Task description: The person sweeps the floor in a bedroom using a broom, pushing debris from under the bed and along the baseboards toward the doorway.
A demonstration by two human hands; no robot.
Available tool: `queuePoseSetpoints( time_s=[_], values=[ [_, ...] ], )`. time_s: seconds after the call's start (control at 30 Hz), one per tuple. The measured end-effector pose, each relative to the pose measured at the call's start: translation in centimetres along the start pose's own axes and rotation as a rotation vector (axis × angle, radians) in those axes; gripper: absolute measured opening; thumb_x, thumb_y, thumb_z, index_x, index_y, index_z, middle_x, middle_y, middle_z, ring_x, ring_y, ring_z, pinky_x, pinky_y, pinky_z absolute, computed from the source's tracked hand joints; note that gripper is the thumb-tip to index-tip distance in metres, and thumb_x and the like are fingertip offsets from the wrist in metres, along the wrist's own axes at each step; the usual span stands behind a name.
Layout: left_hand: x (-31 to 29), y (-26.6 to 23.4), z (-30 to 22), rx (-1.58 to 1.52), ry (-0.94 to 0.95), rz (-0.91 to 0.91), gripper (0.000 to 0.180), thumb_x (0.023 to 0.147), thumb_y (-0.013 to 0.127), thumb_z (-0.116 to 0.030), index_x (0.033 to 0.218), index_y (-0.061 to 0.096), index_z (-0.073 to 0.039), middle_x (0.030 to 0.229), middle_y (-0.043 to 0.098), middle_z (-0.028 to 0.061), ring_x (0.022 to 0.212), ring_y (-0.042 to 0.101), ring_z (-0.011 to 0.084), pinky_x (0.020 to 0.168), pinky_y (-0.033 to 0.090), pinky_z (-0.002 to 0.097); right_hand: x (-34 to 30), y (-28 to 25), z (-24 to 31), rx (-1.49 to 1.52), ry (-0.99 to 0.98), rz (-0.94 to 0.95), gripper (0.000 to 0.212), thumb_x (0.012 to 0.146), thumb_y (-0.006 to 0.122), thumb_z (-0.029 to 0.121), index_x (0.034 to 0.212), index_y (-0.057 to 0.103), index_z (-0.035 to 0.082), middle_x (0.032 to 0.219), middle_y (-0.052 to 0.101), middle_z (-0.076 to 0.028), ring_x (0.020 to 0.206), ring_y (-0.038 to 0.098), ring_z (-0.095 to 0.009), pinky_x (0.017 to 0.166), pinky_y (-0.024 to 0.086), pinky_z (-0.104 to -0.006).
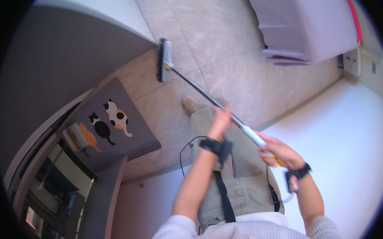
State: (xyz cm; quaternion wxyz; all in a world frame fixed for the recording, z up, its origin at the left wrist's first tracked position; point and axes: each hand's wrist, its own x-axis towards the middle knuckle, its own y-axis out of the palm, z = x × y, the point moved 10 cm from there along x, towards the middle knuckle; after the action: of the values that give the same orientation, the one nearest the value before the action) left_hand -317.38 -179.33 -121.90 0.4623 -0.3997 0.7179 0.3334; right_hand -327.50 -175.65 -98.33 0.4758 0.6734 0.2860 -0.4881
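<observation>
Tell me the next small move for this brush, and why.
Probably ease the brush head left, toward the foot of the grey panel: its dark bristles face that way, and the left hand and right hand both grip the pole.

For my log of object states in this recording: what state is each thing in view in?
Long-handled brush: held slanted, bristles facing left
Left hand: closed around the handle, blurred
Right hand: closed around the handle, nearer its end
Cat-patterned mat: spread flat on the floor
Door: appears open
Pale purple cover: draped, lower edge in folds
Wrist devices: strapped on
Shoes: worn
</observation>
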Motion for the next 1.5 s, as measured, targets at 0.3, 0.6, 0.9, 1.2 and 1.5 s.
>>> queuePoseSetpoints(
  time_s=[0.3,0.6,0.9,1.2,1.5],
  values=[
    [8.1,8.0,-3.8,0.594,-0.025,0.053,0.050,0.083,0.040,-0.039,0.059,0.054,0.003,0.053,0.055,0.0126,0.041,0.050,0.0229,0.039,0.040,0.0348,4.8,-12.0,-1.4,0.485,-0.128,0.140,0.056,0.090,0.043,0.012,0.142,0.021,0.019,0.066,0.043,-0.001,0.043,0.033,-0.006,0.038,0.029,-0.0190],
    [-1.4,32.9,1.0,0.261,-0.106,0.253,0.032,0.085,0.046,-0.030,0.074,0.049,0.000,0.055,0.052,0.0069,0.038,0.043,0.0136,0.035,0.035,0.0274,-12.9,-28.4,-8.5,0.431,-0.132,0.056,0.061,0.089,0.044,0.009,0.143,0.018,0.016,0.066,0.044,-0.003,0.040,0.033,-0.007,0.035,0.029,-0.0199],
    [-3.5,41.0,-14.9,0.160,0.190,0.232,0.034,0.093,0.041,-0.036,0.098,0.036,-0.004,0.068,0.058,0.0103,0.040,0.044,0.0117,0.036,0.037,0.0243,-17.3,-39.4,5.5,-0.544,-0.724,-0.619,0.055,0.079,0.051,0.005,0.133,0.040,0.006,0.081,0.060,-0.009,0.061,0.055,-0.015,0.057,0.045,-0.0286],
    [-6.1,35.2,-7.8,0.212,0.223,0.091,0.015,0.094,0.043,-0.021,0.098,0.039,-0.007,0.071,0.055,0.0060,0.043,0.042,0.0084,0.041,0.035,0.0222,-6.9,-46.0,22.1,-0.935,-0.810,-0.932,0.037,0.080,0.042,0.007,0.116,0.051,0.002,0.098,0.059,-0.026,0.093,0.057,-0.040,0.080,0.045,-0.0468],
    [-10.9,27.4,-4.2,0.267,0.127,-0.081,0.010,0.092,0.042,-0.017,0.095,0.040,-0.007,0.070,0.054,0.0047,0.046,0.043,0.0077,0.042,0.036,0.0220,-10.7,-38.9,0.0,-1.208,-0.583,-0.767,0.059,0.075,0.048,0.002,0.132,0.035,0.004,0.066,0.059,-0.021,0.059,0.058,-0.039,0.053,0.046,-0.0482]
  ],
)
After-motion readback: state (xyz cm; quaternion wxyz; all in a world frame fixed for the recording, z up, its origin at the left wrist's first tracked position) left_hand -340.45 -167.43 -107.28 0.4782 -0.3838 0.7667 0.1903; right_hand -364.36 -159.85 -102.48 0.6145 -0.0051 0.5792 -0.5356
